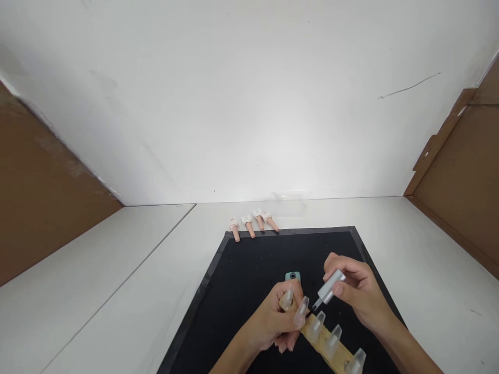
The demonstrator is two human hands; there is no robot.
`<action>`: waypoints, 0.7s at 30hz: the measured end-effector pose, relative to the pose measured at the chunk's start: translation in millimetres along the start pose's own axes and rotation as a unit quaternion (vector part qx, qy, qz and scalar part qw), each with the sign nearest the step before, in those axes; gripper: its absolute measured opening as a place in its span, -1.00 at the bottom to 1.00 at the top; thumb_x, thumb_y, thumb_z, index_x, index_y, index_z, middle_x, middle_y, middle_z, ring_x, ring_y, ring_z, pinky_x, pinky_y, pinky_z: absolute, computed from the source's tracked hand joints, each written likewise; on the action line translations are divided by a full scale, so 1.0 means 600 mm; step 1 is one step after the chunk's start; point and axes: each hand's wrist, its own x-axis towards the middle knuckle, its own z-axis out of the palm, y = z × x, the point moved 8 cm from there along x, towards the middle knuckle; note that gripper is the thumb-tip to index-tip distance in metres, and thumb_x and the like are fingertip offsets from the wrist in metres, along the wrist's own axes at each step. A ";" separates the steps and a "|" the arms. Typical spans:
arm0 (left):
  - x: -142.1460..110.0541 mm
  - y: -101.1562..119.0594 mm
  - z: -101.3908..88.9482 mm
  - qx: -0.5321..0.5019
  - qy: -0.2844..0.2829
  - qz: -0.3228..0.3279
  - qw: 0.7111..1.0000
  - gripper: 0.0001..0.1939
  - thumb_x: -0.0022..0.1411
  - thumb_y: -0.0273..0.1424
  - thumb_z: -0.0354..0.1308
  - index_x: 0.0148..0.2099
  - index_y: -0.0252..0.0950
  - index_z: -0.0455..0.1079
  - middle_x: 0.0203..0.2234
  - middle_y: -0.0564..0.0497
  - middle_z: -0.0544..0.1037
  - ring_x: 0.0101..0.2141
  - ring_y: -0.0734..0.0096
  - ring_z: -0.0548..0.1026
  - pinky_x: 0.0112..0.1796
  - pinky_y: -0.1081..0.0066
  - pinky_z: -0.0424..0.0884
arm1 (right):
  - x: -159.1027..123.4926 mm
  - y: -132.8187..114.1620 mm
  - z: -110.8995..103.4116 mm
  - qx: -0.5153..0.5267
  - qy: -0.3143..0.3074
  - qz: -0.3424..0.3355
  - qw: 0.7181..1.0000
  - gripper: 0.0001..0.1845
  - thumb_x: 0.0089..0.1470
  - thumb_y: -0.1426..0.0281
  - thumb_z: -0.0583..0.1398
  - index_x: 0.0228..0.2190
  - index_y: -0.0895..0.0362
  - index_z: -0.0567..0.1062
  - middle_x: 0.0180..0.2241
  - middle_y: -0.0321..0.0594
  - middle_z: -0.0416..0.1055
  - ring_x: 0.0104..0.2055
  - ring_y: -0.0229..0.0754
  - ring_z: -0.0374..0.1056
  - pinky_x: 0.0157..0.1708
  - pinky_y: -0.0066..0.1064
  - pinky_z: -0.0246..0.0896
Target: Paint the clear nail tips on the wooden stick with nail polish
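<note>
one black mat (241, 291) fills lower centre; over it the left hand (275, 318) grips a wooden strip (322, 345), right hand (359, 288) fingers pinch a silver-handled brush (331, 286), perhaps touching a clear nail tip (301, 311); a jolt could smear it.

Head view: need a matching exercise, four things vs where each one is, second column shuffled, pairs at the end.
Things
1. Wooden strip
2. Silver-handled brush
3. Teal bottle
4. Peach finger-shaped pieces

Places
A. At the far edge of the black mat
B. Just beyond the left hand, as seen in the picture
C. Held in the right hand
D. Gripped in the hand nearer the picture's left side

Pairs: 1-D, 2-C, 3-B, 4-A
</note>
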 end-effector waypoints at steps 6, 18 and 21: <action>0.003 -0.001 0.002 -0.006 -0.005 0.001 1.000 -0.52 -0.19 -0.14 0.43 -0.50 -0.32 0.21 -0.86 0.19 0.37 -0.89 0.72 0.16 -0.88 0.75 0.02 | -0.001 -0.001 0.010 -0.047 -0.011 0.001 0.999 -0.67 -0.04 0.09 0.30 -0.51 0.11 0.54 -0.57 -0.31 0.28 -0.53 -0.27 0.18 -0.53 -0.43 0.11; -0.003 -0.004 -0.007 -0.008 -0.001 0.006 1.000 -0.52 -0.16 -0.14 0.41 -0.50 -0.30 0.19 -0.87 0.20 0.36 -0.90 0.76 0.10 -0.88 0.77 0.00 | -0.001 0.000 -0.027 -0.104 0.090 0.004 0.990 -0.70 -0.05 0.15 0.32 -0.58 0.11 0.52 -0.59 -0.31 0.31 -0.53 -0.25 0.21 -0.52 -0.41 0.14; -0.004 0.000 -0.005 -0.009 0.005 0.003 1.000 -0.51 -0.18 -0.14 0.42 -0.51 -0.31 0.18 -0.87 0.19 0.36 -0.90 0.76 0.10 -0.88 0.76 -0.01 | -0.001 -0.003 -0.019 -0.061 0.066 -0.003 0.996 -0.68 -0.03 0.12 0.30 -0.58 0.10 0.51 -0.59 -0.32 0.30 -0.55 -0.27 0.19 -0.55 -0.43 0.12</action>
